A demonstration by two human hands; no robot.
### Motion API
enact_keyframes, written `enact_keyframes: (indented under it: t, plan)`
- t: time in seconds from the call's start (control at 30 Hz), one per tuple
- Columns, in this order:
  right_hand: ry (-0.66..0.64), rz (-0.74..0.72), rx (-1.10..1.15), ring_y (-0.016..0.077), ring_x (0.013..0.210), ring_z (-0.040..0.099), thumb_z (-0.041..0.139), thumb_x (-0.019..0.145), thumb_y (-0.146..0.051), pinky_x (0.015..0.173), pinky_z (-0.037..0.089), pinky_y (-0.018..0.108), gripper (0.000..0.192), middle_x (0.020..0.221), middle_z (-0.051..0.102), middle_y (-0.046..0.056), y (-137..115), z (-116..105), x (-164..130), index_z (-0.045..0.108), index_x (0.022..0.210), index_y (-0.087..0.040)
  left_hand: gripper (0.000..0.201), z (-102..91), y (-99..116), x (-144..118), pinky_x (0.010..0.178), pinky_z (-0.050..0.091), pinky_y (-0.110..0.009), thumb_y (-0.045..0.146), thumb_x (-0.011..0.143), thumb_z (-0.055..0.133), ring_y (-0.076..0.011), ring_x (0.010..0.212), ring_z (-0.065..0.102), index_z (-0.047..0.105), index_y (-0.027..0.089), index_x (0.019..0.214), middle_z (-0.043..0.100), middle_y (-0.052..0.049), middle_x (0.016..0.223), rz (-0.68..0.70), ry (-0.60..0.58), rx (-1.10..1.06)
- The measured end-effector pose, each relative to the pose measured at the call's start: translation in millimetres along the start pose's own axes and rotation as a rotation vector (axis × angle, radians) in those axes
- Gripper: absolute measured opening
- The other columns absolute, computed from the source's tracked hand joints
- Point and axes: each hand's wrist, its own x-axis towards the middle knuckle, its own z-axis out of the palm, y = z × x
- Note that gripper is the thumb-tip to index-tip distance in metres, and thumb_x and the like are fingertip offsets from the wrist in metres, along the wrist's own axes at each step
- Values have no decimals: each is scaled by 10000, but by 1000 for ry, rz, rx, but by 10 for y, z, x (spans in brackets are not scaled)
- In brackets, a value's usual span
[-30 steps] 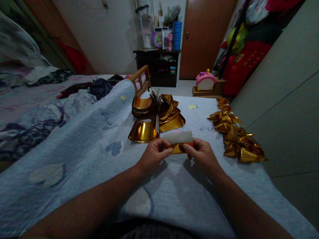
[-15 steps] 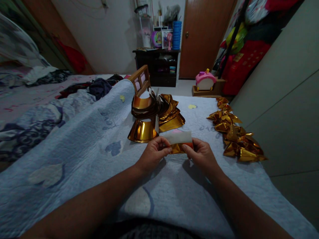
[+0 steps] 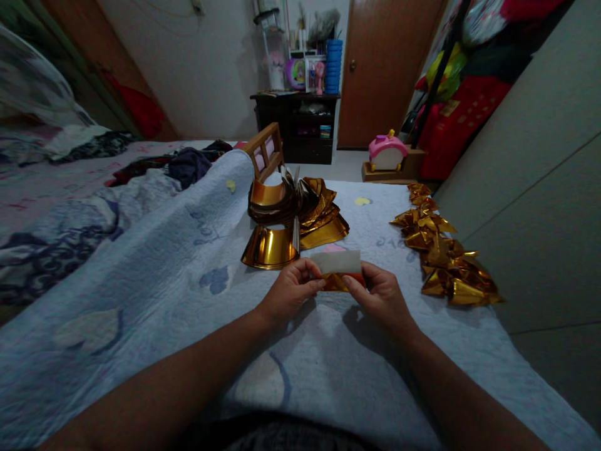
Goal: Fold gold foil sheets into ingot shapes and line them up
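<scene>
Left hand (image 3: pixel 293 285): thumb and fingers pinched closed on the left end of the sheet (image 3: pixel 334 282). Right hand (image 3: pixel 379 289): same pinch at the right end, thumb on the gold front, fingers partly hidden behind. Sheet is held between the two, gold part low, pale flap (image 3: pixel 335 261) standing above, over the blue quilt (image 3: pixel 164 294).

Change over the last second: slight. Right hand is turned a little, its fingertip no longer showing under the sheet; flap edge sits a touch lower. Reading: small regrip or press along the crease; flap is up, so work on this piece seems still under way.

Beyond, right: row of folded pieces (image 3: pixel 436 250), unchanged. Ahead, left: curved gold stack (image 3: pixel 271 247), more sheets behind, undisturbed. Farther: wooden frame (image 3: pixel 261 150), pink toy (image 3: pixel 387 150), dark shelf (image 3: pixel 298 147), door (image 3: pixel 380 75).
</scene>
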Motion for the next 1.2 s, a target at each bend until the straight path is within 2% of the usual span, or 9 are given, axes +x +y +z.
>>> enact_keyframes:
  t: [0.4,0.57,0.73,0.9,1.03,1.1,1.2]
  plan:
    - [5,-58,-34,167,688,538,598,866,-316,653,415,288,172,792,647,37,-1,3,-13,686,853,-169,268,9,9,6,573,397,-202,240,669,819,-78,600,491,571,171,744,547,45,682,-13,-13,15]
    - [18,-54,-36,150,642,469,605,860,-323,616,373,278,167,694,562,2,-18,-11,-15,666,790,-184,256,16,26,-5,574,400,-204,236,679,808,-80,602,492,570,172,749,562,40,684,-16,-22,19]
    - [47,56,68,135,593,411,622,865,-392,565,347,266,219,626,472,-27,-30,-12,-5,654,781,-192,267,16,29,-7,552,376,-202,276,717,792,-80,578,492,562,187,817,577,48,672,1,45,1]
    - [53,158,179,125,530,376,648,837,-440,520,322,264,259,546,447,-48,-79,3,40,658,772,-190,379,15,17,-10,566,380,-199,248,755,779,-79,566,515,507,222,1018,651,63,709,75,98,-4]
    - [59,235,241,118,512,379,678,810,-456,500,299,263,280,539,470,-46,-56,9,63,666,761,-181,548,40,43,-42,722,472,-244,235,775,781,-125,735,651,437,233,1201,738,13,858,123,109,-12]
    - [54,263,261,117,514,394,699,798,-471,501,301,261,301,540,478,-43,-17,11,64,669,753,-175,576,48,48,-52,792,491,-273,234,776,787,-144,800,679,422,225,1221,749,-3,881,124,119,-24]
    - [52,291,298,113,513,396,715,793,-473,505,301,258,304,542,484,-43,41,18,62,681,761,-173,524,33,21,-42,758,494,-268,255,749,817,-143,772,678,475,209,1143,748,-13,891,90,148,-64]
